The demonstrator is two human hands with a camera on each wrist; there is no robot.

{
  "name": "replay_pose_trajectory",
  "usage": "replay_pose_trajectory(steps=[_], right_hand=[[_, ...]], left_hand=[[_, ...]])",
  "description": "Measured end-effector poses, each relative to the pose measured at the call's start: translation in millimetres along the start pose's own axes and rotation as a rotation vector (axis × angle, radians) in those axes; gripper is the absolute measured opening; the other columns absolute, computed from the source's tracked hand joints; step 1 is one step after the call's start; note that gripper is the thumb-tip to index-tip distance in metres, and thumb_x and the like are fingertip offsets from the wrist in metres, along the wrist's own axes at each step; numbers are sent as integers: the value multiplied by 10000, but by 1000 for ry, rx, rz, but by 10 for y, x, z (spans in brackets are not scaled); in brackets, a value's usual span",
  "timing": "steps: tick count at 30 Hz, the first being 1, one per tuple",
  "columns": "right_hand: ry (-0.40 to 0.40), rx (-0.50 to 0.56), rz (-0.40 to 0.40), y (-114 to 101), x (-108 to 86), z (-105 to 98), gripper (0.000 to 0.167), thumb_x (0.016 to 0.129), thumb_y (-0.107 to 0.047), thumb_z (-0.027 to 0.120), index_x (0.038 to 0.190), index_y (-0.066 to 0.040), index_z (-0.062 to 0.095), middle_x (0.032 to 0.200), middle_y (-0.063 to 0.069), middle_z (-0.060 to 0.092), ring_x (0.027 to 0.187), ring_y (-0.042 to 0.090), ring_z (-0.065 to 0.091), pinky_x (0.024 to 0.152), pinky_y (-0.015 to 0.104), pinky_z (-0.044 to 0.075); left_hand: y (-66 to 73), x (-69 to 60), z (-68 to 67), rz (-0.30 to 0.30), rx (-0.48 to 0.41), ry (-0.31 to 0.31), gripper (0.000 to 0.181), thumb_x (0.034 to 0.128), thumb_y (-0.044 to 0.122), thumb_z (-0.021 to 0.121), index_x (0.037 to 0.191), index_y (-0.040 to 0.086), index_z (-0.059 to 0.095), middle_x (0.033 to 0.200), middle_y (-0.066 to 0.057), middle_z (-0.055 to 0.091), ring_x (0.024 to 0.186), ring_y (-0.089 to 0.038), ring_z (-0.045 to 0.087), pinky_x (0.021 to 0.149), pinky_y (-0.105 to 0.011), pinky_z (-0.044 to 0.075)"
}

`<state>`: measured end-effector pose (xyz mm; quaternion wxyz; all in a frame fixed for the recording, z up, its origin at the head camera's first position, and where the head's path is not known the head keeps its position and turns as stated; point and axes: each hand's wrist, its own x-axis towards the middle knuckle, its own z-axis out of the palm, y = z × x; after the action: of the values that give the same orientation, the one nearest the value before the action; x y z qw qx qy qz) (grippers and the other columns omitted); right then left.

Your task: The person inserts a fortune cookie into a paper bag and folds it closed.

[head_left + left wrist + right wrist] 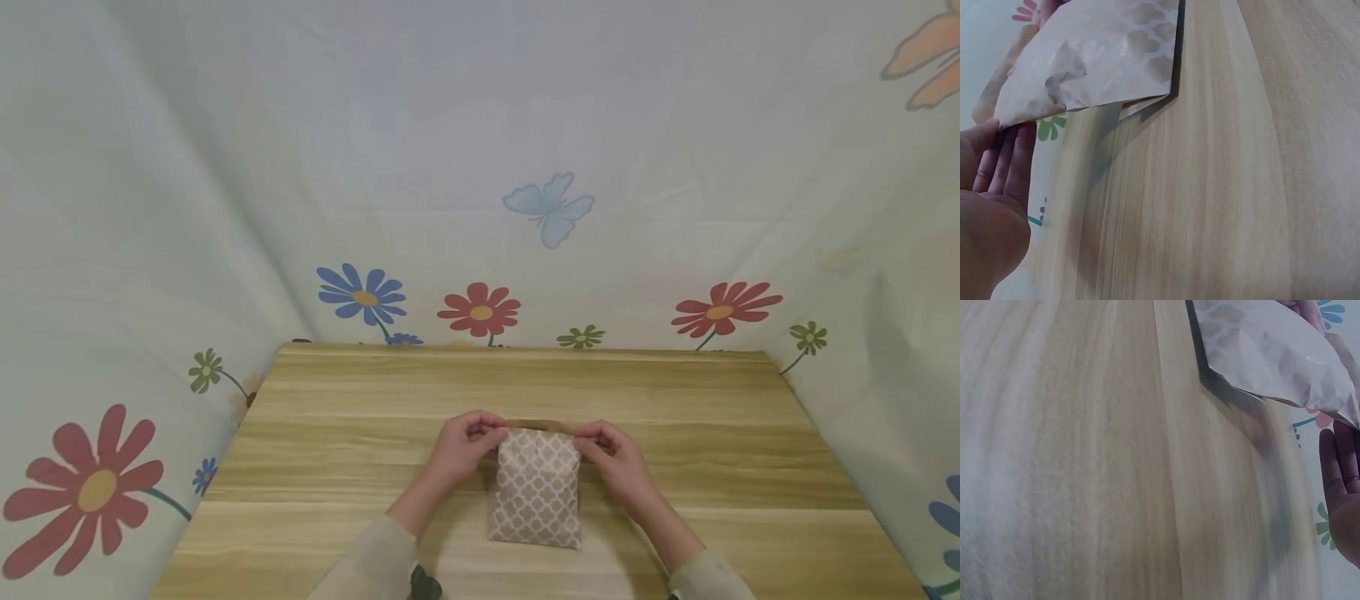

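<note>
A paper bag (536, 492) with a white lattice print on tan lies on the wooden table, its mouth toward the far side. Plain brown paper shows along that mouth. My left hand (463, 446) pinches the left corner of the mouth between thumb and fingers. At the right corner, my right hand (617, 458) pinches the paper the same way. In the left wrist view the bag (1097, 56) looks creased near the mouth and bulges a little, with the left hand (997, 187) at its corner. What the bag holds, if anything, is hidden.
The wooden table (360, 392) has wood-grain planks and runs back to a pale cloth backdrop (450, 125) printed with flowers and butterflies. The cloth also hangs along the left and right sides. A small dark object (425, 583) sits by the left sleeve.
</note>
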<state>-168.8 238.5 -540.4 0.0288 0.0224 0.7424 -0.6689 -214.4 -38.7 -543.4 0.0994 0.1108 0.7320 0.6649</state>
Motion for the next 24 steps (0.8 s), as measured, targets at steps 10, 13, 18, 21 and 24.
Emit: replay_pose_trajectory(steps=[10, 13, 18, 21, 24], right_hand=[[-12, -9, -21, 74, 28, -36, 194, 1009, -38, 705, 1166, 75, 693, 1033, 55, 725, 953, 120, 691, 885, 257, 598], [-16, -4, -24, 85, 33, -40, 203, 1010, -44, 705, 1168, 83, 690, 1052, 70, 729, 965, 119, 693, 885, 247, 594], [-21, 2, -25, 90, 28, -38, 206, 1014, -39, 700, 1176, 87, 687, 1090, 86, 729, 990, 120, 695, 904, 257, 597], [-23, 2, -24, 88, 22, -31, 216, 1014, -47, 704, 1186, 83, 688, 1103, 109, 728, 996, 123, 696, 912, 262, 597], [-19, -1, -22, 87, 21, -18, 219, 1011, -45, 707, 1189, 80, 691, 1107, 110, 732, 1000, 120, 698, 914, 260, 595]], left_hand=[[18, -6, -25, 40, -1, -63, 147, 1030, 50, 689, 1158, -10, 729, 962, -101, 707, 846, -153, 674, 843, -396, 648], [20, -12, -37, 33, 5, -89, 149, 1037, 48, 676, 1167, -1, 731, 1033, -125, 723, 886, -149, 679, 866, -409, 645], [17, -25, -50, 18, 8, -130, 150, 1045, 22, 641, 1153, -11, 741, 1180, -158, 741, 952, -145, 694, 883, -390, 639], [16, -33, -53, 5, -1, -134, 148, 1044, 15, 632, 1131, -25, 745, 1181, -162, 743, 956, -153, 702, 882, -394, 639], [9, -36, -45, -14, -5, -103, 155, 1044, 25, 620, 1109, -24, 752, 1161, -151, 749, 942, -164, 710, 875, -397, 641]])
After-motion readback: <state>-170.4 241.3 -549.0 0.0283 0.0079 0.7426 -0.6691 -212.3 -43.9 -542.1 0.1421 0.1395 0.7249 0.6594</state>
